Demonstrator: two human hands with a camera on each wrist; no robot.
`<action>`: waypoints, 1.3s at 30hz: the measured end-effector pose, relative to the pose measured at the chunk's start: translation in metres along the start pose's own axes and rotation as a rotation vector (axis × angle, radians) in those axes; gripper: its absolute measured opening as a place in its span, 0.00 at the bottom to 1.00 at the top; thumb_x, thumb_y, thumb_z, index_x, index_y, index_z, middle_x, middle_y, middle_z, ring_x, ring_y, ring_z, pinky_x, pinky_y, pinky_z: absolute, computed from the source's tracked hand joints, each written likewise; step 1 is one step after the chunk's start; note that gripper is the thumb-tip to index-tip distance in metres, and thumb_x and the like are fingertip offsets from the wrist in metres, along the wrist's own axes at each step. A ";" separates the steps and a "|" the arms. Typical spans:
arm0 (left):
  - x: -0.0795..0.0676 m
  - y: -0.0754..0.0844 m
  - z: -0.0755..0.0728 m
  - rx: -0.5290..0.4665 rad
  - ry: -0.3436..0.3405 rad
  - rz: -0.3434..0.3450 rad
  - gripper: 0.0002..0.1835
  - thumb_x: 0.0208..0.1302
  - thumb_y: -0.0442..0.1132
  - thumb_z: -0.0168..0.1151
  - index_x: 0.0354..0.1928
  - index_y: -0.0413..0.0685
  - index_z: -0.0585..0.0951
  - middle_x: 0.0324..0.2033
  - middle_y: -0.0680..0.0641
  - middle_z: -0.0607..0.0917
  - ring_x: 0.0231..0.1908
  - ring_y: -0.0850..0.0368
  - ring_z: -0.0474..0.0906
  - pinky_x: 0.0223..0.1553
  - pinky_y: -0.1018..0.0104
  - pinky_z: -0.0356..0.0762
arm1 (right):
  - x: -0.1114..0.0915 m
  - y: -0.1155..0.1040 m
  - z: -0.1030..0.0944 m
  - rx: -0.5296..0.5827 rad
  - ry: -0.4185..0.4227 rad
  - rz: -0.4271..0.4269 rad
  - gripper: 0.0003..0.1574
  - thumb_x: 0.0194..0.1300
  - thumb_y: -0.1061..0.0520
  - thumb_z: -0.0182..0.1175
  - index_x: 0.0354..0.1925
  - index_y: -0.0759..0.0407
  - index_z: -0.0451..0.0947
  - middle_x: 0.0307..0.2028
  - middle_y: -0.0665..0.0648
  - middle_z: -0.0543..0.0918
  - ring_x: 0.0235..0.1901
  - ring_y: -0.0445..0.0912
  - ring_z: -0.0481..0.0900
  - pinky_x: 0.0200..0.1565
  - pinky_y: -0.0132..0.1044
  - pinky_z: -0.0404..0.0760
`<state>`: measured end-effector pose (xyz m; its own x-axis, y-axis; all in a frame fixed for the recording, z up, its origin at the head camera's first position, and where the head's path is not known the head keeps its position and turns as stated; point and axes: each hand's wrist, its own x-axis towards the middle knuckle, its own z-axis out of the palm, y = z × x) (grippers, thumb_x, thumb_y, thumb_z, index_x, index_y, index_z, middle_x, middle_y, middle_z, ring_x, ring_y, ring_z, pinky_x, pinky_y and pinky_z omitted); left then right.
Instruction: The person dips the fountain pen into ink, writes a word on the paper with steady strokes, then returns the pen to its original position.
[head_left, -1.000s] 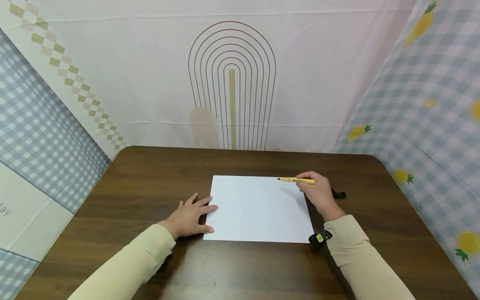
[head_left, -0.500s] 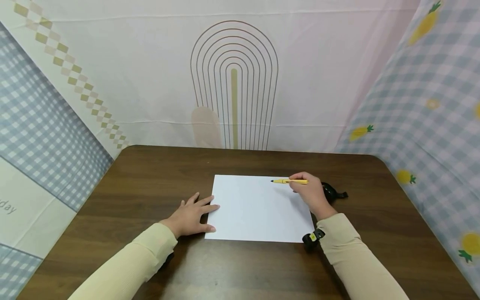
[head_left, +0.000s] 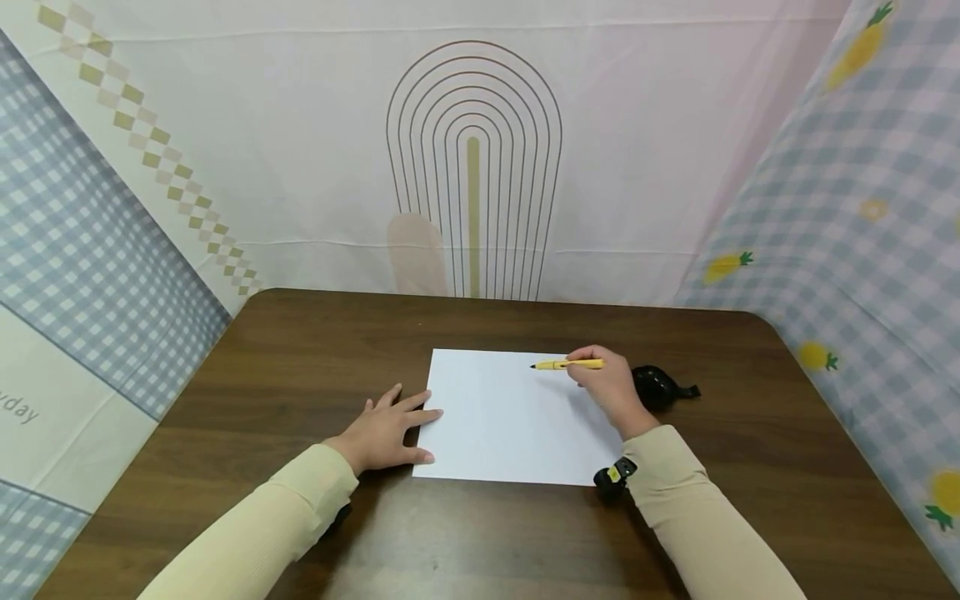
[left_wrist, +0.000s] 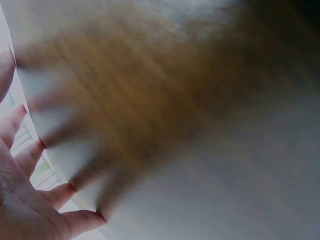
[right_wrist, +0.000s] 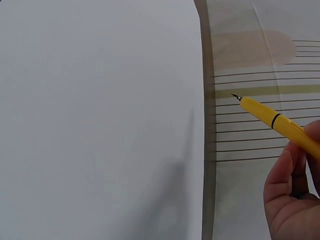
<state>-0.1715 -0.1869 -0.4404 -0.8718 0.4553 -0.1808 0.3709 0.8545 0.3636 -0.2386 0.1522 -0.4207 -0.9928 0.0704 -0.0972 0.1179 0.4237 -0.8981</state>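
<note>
A blank white sheet of paper [head_left: 498,417] lies on the brown table. Spread fingers of my left hand [head_left: 384,433] rest at the sheet's left edge, some tips on the paper; the left wrist view shows this hand [left_wrist: 30,190] from its palm side. Over the upper right of the sheet, my right hand [head_left: 609,385] pinches a yellow fountain pen [head_left: 555,364]. Its dark nib points left in the head view. In the right wrist view the pen [right_wrist: 275,120] appears raised above the paper, with thumb and fingers around its barrel.
Just right of my right hand sits a glossy black rounded object [head_left: 654,387] with a narrow tail. A black wrist device [head_left: 615,477] is strapped at my right cuff. The wooden table [head_left: 337,333] ends at a white patterned cloth [head_left: 315,167]; checked cloths hang at both sides.
My right hand has moved left over the paper with the pen, uncovering the black rounded object. The left hand stays at the paper's edge. The head view has shifted slightly.
</note>
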 end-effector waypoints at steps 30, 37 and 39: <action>0.002 0.000 0.001 0.000 -0.003 -0.012 0.37 0.57 0.60 0.66 0.69 0.62 0.70 0.73 0.49 0.59 0.72 0.33 0.43 0.60 0.24 0.47 | 0.003 -0.005 0.027 -0.057 -0.051 0.006 0.11 0.63 0.58 0.59 0.43 0.60 0.80 0.47 0.60 0.78 0.40 0.51 0.73 0.40 0.35 0.75; 0.001 0.000 0.001 0.001 -0.003 -0.021 0.37 0.57 0.60 0.66 0.69 0.62 0.70 0.73 0.49 0.59 0.72 0.33 0.43 0.60 0.24 0.47 | 0.004 -0.006 0.031 -0.068 -0.061 -0.006 0.11 0.62 0.59 0.59 0.43 0.60 0.80 0.46 0.60 0.78 0.39 0.50 0.74 0.38 0.34 0.75; 0.001 0.001 0.001 0.001 -0.004 -0.021 0.37 0.57 0.60 0.66 0.69 0.62 0.70 0.73 0.50 0.59 0.72 0.33 0.43 0.60 0.24 0.47 | 0.003 -0.007 0.032 -0.071 -0.064 -0.011 0.10 0.62 0.59 0.59 0.43 0.59 0.80 0.46 0.60 0.78 0.38 0.50 0.74 0.38 0.34 0.75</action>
<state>-0.1721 -0.1855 -0.4411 -0.8782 0.4379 -0.1922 0.3523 0.8643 0.3591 -0.2435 0.1204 -0.4285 -0.9931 0.0082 -0.1168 0.1060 0.4870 -0.8669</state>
